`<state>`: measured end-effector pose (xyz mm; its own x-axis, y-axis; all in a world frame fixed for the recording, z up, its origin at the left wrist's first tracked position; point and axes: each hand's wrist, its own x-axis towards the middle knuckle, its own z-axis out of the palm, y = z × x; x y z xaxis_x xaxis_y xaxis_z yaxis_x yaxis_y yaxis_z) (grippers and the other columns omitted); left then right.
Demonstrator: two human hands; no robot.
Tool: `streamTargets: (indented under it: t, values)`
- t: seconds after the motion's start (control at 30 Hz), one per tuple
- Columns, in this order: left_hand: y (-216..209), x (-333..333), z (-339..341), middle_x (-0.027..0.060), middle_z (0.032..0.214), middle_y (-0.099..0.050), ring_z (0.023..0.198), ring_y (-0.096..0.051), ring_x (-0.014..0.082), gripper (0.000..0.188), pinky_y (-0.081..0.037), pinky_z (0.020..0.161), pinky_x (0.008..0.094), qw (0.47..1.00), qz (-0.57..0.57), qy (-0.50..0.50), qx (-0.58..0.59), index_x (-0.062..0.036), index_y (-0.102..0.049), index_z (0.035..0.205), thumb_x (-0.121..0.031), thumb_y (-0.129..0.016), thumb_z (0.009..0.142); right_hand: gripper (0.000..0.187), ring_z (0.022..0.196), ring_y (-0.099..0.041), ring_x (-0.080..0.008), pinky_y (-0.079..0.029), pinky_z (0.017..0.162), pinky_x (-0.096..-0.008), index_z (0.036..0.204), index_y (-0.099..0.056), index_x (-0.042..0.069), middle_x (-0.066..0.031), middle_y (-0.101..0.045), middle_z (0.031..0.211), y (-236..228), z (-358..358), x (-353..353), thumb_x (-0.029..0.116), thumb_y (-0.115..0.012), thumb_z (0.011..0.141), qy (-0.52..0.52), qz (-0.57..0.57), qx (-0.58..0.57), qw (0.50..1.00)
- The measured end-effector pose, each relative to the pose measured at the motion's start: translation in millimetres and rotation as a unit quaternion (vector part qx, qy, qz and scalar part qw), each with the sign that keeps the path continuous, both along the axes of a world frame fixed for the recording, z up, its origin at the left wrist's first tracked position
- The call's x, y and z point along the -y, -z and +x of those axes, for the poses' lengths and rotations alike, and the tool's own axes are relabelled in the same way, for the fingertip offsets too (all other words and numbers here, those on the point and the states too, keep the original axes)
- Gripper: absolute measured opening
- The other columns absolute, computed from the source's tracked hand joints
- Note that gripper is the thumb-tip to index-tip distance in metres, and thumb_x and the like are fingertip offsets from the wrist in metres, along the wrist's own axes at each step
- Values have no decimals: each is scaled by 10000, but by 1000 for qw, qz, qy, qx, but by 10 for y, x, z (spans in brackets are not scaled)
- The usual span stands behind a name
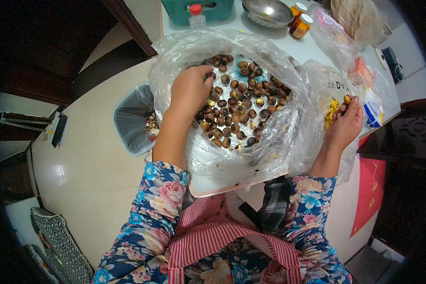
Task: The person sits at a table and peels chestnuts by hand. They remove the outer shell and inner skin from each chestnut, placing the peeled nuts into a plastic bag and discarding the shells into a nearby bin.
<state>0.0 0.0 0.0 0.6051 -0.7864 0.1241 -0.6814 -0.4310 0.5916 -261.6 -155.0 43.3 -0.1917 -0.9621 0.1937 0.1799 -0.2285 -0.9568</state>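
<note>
So my left hand [189,90] is half curled at the left edge of the brown nuts [242,87] in the big clear bag [244,165], can't really tell if it's got one. My right hand [346,118] is pinching a yellow nut [347,99] in its fingertips, just beside a yellow pile [328,117].

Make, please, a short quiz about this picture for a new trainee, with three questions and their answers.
1. True or false: the left hand is at the brown nuts, inside the area of clear plastic.
2. Which colour is the cap on the small clear bottle? A) white B) green C) red
3. What does the right hand hold?

Key: 1. True. 2. C. 3. A small yellow piece.
</note>
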Motion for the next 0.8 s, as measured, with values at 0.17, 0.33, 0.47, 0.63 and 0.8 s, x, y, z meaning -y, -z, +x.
streamTargets:
  t: [0.17,0.33,0.47,0.63,0.8]
  values:
    - [-33,52,-5,180,880,-628,847,-582,361,221,-460,759,426,1000,-21,-1,18,-58,-640,957,-156,-622,760,220,568,-449,-54,-368,521,-191,806,-606,4,10,-527,643,306,-276,381,207,-566,882,47,10,-94,994]
    - [-78,41,-37,166,788,-618,730,-592,306,214,-461,675,382,998,-45,-20,-43,-41,-633,943,-158,-634,765,201,585,-454,-54,-374,535,-199,826,-616,-1,4,-550,671,429,-390,460,187,-567,876,55,-17,-172,983]
    - [-163,34,-67,36,653,-549,586,-507,132,216,-415,565,264,976,-137,-19,-166,-30,-635,955,-153,-653,778,189,629,-496,-68,-405,583,-217,839,-618,4,-7,-578,704,232,-252,223,184,-569,873,27,4,-99,995]
    - [-310,16,-305,-76,633,-432,590,-386,26,189,-342,546,177,929,-216,54,-296,-26,-640,943,-103,-668,772,99,685,-524,-69,-428,618,-203,848,-621,46,10,-583,766,26,226,-473,136,-581,857,-108,-61,-138,983]
    - [-367,-66,-628,-67,669,-452,615,-396,26,232,-351,576,169,924,-175,142,-308,-24,-628,977,-61,-671,752,175,645,-473,-44,-391,557,-206,886,-569,24,16,-541,716,123,578,-905,199,-557,884,-403,63,-103,907]
